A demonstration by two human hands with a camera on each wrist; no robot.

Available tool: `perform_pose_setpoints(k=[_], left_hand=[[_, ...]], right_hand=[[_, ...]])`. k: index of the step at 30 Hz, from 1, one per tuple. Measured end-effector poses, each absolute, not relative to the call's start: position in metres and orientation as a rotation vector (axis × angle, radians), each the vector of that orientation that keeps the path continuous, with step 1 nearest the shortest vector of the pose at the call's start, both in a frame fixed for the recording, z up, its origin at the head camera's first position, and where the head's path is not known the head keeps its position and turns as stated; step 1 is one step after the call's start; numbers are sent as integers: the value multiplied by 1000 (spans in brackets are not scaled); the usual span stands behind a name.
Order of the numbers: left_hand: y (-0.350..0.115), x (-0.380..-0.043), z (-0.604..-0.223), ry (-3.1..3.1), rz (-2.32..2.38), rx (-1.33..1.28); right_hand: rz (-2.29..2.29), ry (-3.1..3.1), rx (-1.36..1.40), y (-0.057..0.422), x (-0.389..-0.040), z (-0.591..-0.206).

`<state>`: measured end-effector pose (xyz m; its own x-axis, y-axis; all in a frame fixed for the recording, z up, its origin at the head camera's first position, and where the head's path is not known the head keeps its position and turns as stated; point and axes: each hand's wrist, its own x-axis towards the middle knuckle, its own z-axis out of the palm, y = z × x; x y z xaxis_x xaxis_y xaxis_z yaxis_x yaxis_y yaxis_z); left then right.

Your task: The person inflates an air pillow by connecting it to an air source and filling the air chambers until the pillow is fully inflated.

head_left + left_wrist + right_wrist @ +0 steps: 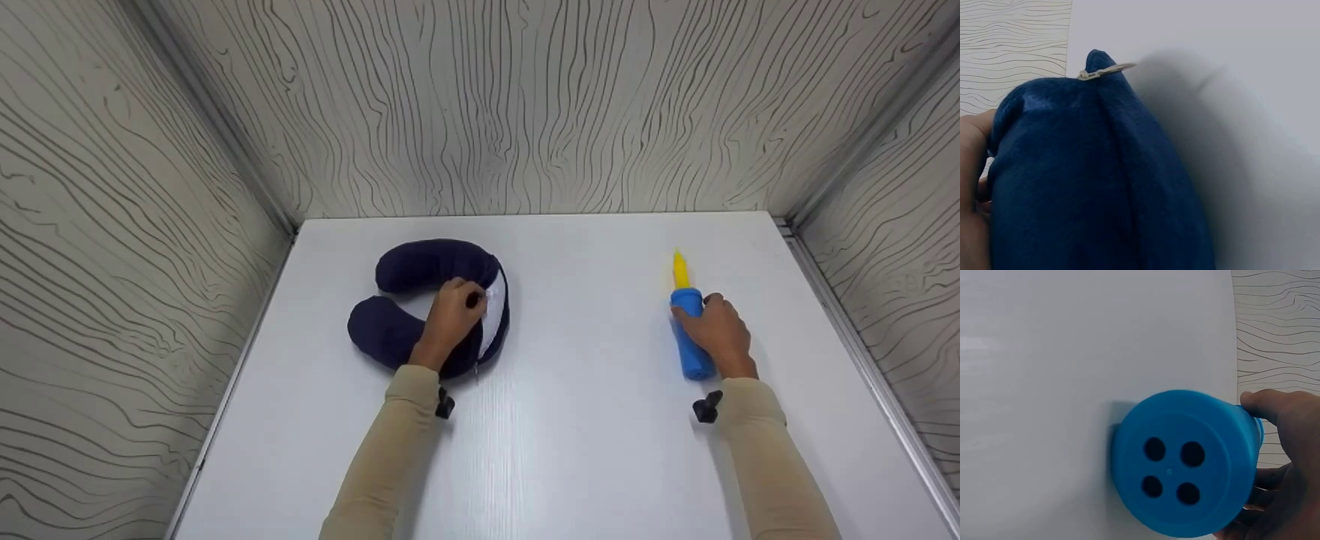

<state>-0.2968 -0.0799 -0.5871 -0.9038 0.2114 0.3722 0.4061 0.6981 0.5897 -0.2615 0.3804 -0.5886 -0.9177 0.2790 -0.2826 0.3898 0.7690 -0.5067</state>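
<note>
A navy U-shaped neck pillow (382,330) lies on the left part of the table, its curved end to the right. Its zip is open there, and a white inside (493,315) shows. My left hand (452,319) pinches the cover beside that opening; the fingertips are partly hidden. In the left wrist view a metal zip pull (1107,71) sits at the end of the seam. On the right, my right hand (724,334) holds a blue hand pump (691,356) with a yellow nozzle (680,270) pointing away from me. Several holes mark the pump's end cap (1171,506).
Both things lie on a white table (577,337). Wood-grain patterned panels (480,112) stand behind it and at both sides, with metal strips (862,337) along the side edges. Small black devices (707,407) are strapped at both wrists.
</note>
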Motion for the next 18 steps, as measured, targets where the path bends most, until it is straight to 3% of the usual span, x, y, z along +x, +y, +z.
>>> perform_pose_setpoints(k=[18], left_hand=[[-78, -295, -586, -2601, -1002, -494]], right_hand=[[-862, 2783, 514, 377, -263, -586]])
